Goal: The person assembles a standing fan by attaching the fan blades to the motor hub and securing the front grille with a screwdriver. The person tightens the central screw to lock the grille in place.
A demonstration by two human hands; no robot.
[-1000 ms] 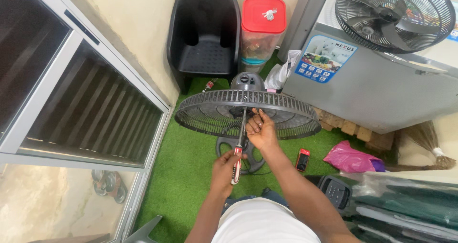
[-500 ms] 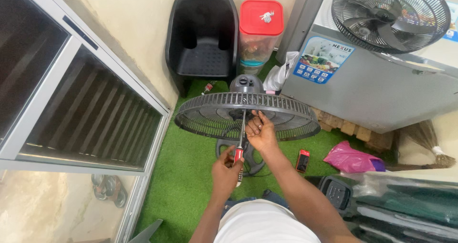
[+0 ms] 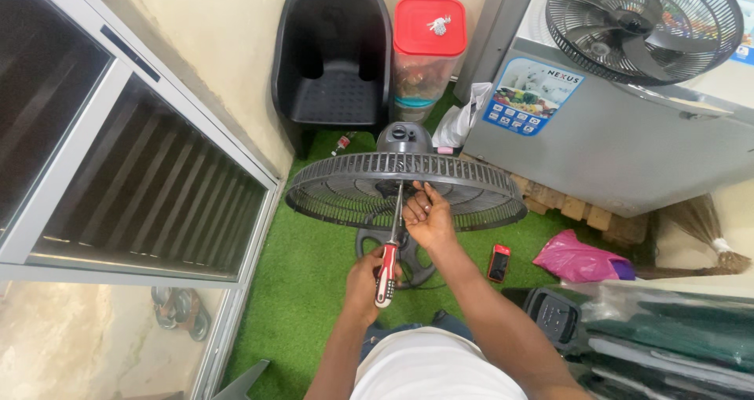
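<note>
While the person looks down, this is what shows:

Fan grille: the round black grille (image 3: 345, 192) sits low over the green mat (image 3: 298, 290), with the fan's dark motor (image 3: 404, 138) just behind it.

Left hand: the left hand (image 3: 367, 282) is on the near side of the grille, and its fingers are wrapped tight around the handle of the screwdriver (image 3: 390, 255).

Screwdriver: it has a red and grey handle, and its thin metal shaft goes up into the middle of the grille.

Right hand: the right hand (image 3: 428, 219) rests on the grille, just right of the shaft. Its fingers are curled in near the tip. I cannot tell if they pinch anything.

Fan base: the round dark base (image 3: 416, 263) lies on the mat under the grille.

Chair: a black chair (image 3: 334, 54) stands behind the grille, against the wall.

Tub: a clear tub with a red lid (image 3: 429, 27) is right of the chair.

Freezer: a grey freezer (image 3: 628, 145) stands right of the grille, with a second fan (image 3: 644, 27) on top.

Pink bag: it (image 3: 577, 259) lies on the mat, right of the grille.
</note>
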